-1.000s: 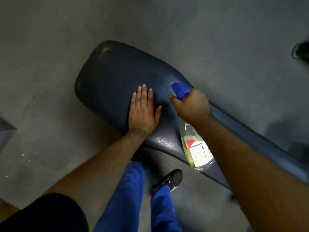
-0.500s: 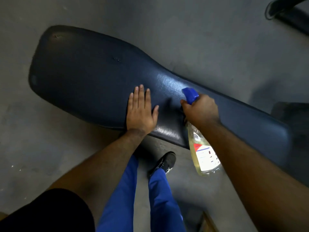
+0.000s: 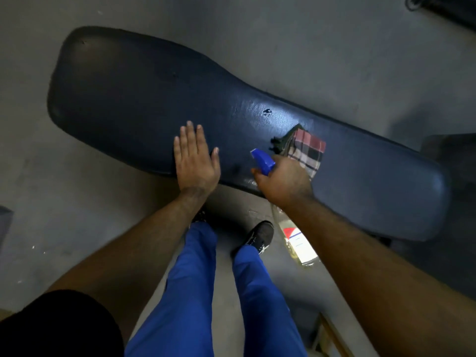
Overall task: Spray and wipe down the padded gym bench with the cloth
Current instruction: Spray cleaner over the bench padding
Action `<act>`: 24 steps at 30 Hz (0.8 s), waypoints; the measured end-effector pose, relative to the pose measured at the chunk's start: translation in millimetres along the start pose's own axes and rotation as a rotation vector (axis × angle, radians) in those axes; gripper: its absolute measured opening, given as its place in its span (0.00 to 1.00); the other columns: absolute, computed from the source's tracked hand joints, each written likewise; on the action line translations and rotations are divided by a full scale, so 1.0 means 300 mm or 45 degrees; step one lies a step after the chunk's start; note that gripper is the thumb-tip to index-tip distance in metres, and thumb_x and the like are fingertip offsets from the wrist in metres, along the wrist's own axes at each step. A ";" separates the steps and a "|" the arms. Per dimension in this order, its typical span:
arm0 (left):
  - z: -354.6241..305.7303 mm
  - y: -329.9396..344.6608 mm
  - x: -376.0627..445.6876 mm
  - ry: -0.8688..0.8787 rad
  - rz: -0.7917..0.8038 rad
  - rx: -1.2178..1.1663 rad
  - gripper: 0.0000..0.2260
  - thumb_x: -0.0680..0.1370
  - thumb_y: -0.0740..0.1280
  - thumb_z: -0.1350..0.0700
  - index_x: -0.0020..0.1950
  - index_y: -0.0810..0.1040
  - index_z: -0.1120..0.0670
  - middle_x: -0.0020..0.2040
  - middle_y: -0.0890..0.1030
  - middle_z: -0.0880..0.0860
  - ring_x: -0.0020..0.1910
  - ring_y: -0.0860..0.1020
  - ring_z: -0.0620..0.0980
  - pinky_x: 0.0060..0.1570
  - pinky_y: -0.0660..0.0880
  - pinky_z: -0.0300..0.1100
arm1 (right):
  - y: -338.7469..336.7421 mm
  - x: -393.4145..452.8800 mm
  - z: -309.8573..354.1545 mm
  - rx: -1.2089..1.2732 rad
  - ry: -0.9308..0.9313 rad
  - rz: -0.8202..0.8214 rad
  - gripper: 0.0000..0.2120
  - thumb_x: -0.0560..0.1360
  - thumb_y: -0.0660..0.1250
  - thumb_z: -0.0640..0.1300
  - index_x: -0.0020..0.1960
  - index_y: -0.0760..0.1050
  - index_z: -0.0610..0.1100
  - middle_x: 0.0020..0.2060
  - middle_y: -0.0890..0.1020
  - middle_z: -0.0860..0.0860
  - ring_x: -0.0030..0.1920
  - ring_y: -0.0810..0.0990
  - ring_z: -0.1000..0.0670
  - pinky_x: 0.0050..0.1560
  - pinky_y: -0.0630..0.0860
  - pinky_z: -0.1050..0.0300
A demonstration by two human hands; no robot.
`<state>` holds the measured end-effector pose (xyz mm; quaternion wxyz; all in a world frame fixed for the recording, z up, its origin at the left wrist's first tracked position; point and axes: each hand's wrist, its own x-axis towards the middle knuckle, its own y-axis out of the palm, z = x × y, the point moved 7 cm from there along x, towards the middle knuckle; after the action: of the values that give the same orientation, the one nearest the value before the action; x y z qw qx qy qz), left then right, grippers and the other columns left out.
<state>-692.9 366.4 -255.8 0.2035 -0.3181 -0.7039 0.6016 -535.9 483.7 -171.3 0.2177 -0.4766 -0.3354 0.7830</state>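
Observation:
A long dark blue padded bench point(image 3: 134, 99) runs from upper left to lower right across the head view. My left hand point(image 3: 196, 158) lies flat on its near edge, fingers spread and empty. My right hand point(image 3: 283, 184) grips a clear spray bottle point(image 3: 300, 244) with a blue nozzle point(image 3: 262, 161) pointing left over the pad; the bottle body hangs below my wrist. A checked red, white and dark cloth point(image 3: 305, 148) lies on the pad just beyond my right hand. The pad near the cloth shines as if wet.
Grey concrete floor point(image 3: 309, 34) surrounds the bench. My blue trouser legs point(image 3: 195, 292) and a black shoe point(image 3: 260, 237) stand close to the near side. Dark equipment point(image 3: 443, 9) sits at the top right, and a wooden edge point(image 3: 332, 333) shows at the bottom right.
The view has pulled back and shifted, so more of the bench shows. The checked cloth has come into sight beyond my right hand. Both hands keep their places on the pad.

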 end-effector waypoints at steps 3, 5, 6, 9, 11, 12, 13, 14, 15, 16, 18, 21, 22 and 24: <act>0.085 0.007 -0.006 -0.023 -0.036 0.082 0.31 0.83 0.50 0.41 0.78 0.55 0.62 0.79 0.56 0.62 0.78 0.53 0.58 0.77 0.49 0.54 | 0.083 -0.004 0.029 0.032 -0.036 0.015 0.10 0.76 0.67 0.53 0.43 0.72 0.49 0.42 0.82 0.43 0.46 0.81 0.38 0.43 0.75 0.53; 0.087 0.022 -0.002 0.022 -0.049 0.108 0.31 0.83 0.49 0.41 0.78 0.55 0.62 0.79 0.55 0.62 0.78 0.52 0.58 0.77 0.48 0.54 | 0.117 -0.001 0.042 -0.008 -0.026 0.006 0.08 0.75 0.67 0.52 0.45 0.75 0.47 0.43 0.83 0.42 0.47 0.82 0.38 0.41 0.71 0.55; 0.085 0.023 0.000 0.024 -0.056 0.097 0.31 0.83 0.49 0.41 0.78 0.55 0.62 0.79 0.55 0.61 0.79 0.52 0.58 0.77 0.48 0.54 | 0.127 -0.004 0.050 -0.022 -0.018 -0.001 0.09 0.75 0.67 0.52 0.46 0.77 0.45 0.44 0.83 0.42 0.47 0.82 0.38 0.41 0.70 0.55; 0.096 -0.001 0.007 0.036 -0.035 -0.040 0.29 0.83 0.50 0.44 0.78 0.55 0.61 0.79 0.56 0.60 0.79 0.52 0.57 0.77 0.47 0.52 | 0.147 -0.017 0.083 -0.005 -0.021 0.003 0.09 0.75 0.68 0.53 0.46 0.76 0.47 0.42 0.82 0.43 0.47 0.82 0.38 0.42 0.71 0.55; 0.139 -0.037 0.012 0.053 -0.051 -0.203 0.26 0.83 0.52 0.47 0.78 0.57 0.61 0.78 0.58 0.60 0.78 0.54 0.55 0.77 0.48 0.51 | 0.150 -0.022 0.125 0.026 -0.051 -0.010 0.09 0.74 0.68 0.54 0.43 0.72 0.50 0.41 0.82 0.45 0.46 0.82 0.39 0.41 0.70 0.56; 0.180 -0.062 0.015 0.032 -0.084 -0.255 0.26 0.83 0.52 0.49 0.77 0.58 0.60 0.78 0.59 0.59 0.78 0.55 0.55 0.77 0.49 0.51 | 0.150 -0.022 0.152 0.040 -0.061 -0.017 0.10 0.74 0.68 0.54 0.43 0.71 0.50 0.42 0.82 0.45 0.46 0.82 0.40 0.41 0.71 0.55; 0.234 -0.091 0.025 -0.011 -0.129 -0.271 0.25 0.83 0.53 0.50 0.77 0.59 0.60 0.78 0.60 0.59 0.78 0.55 0.55 0.77 0.49 0.51 | 0.152 -0.020 0.186 0.056 -0.072 -0.019 0.10 0.74 0.69 0.54 0.43 0.72 0.49 0.42 0.82 0.46 0.45 0.82 0.40 0.42 0.73 0.55; 0.293 -0.119 0.041 -0.065 -0.174 -0.258 0.25 0.83 0.53 0.50 0.77 0.59 0.60 0.78 0.60 0.59 0.78 0.55 0.55 0.77 0.50 0.51 | 0.152 -0.019 0.227 0.070 -0.085 -0.016 0.10 0.74 0.69 0.54 0.43 0.73 0.48 0.42 0.83 0.46 0.45 0.82 0.40 0.43 0.76 0.53; 0.354 -0.143 0.065 -0.126 -0.209 -0.233 0.25 0.83 0.53 0.49 0.77 0.59 0.60 0.78 0.59 0.59 0.78 0.55 0.55 0.77 0.50 0.51 | 0.155 -0.015 0.273 0.082 -0.102 -0.014 0.11 0.74 0.69 0.55 0.45 0.75 0.47 0.42 0.83 0.46 0.44 0.82 0.40 0.44 0.77 0.52; 0.417 -0.162 0.094 -0.186 -0.223 -0.207 0.26 0.83 0.53 0.48 0.77 0.59 0.60 0.78 0.59 0.60 0.78 0.55 0.56 0.77 0.50 0.52 | 0.160 -0.009 0.325 0.086 -0.127 -0.013 0.11 0.74 0.69 0.55 0.47 0.77 0.47 0.42 0.83 0.45 0.45 0.82 0.40 0.45 0.78 0.52; 0.527 -0.167 0.151 -0.286 -0.172 -0.174 0.29 0.82 0.52 0.45 0.78 0.57 0.61 0.79 0.57 0.61 0.78 0.53 0.57 0.77 0.49 0.53 | 0.174 0.013 0.413 0.077 -0.162 -0.022 0.12 0.75 0.68 0.55 0.49 0.77 0.47 0.43 0.83 0.45 0.45 0.81 0.40 0.45 0.77 0.52; 0.603 -0.140 0.190 -0.296 -0.103 -0.089 0.32 0.82 0.49 0.40 0.78 0.54 0.61 0.79 0.54 0.61 0.79 0.51 0.58 0.77 0.47 0.53 | 0.217 0.042 0.501 0.074 -0.149 0.004 0.10 0.76 0.68 0.54 0.45 0.73 0.48 0.35 0.77 0.50 0.40 0.78 0.44 0.40 0.70 0.56; 0.605 -0.132 0.192 -0.276 -0.111 -0.076 0.32 0.83 0.49 0.41 0.79 0.54 0.61 0.79 0.54 0.61 0.79 0.51 0.58 0.77 0.47 0.53 | 0.230 0.046 0.517 0.051 -0.139 -0.002 0.11 0.76 0.68 0.54 0.44 0.72 0.49 0.35 0.76 0.50 0.40 0.79 0.44 0.40 0.70 0.56; 0.604 -0.124 0.190 -0.261 -0.132 -0.076 0.31 0.83 0.49 0.42 0.79 0.54 0.61 0.79 0.55 0.60 0.79 0.51 0.57 0.77 0.47 0.53 | 0.257 0.051 0.531 -0.007 -0.119 -0.015 0.11 0.76 0.68 0.55 0.43 0.73 0.48 0.38 0.79 0.46 0.43 0.81 0.40 0.42 0.73 0.54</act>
<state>-862.4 273.1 -260.0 0.1519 -0.2241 -0.7541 0.5984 -686.6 390.9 -185.9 0.2051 -0.4383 -0.3500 0.8021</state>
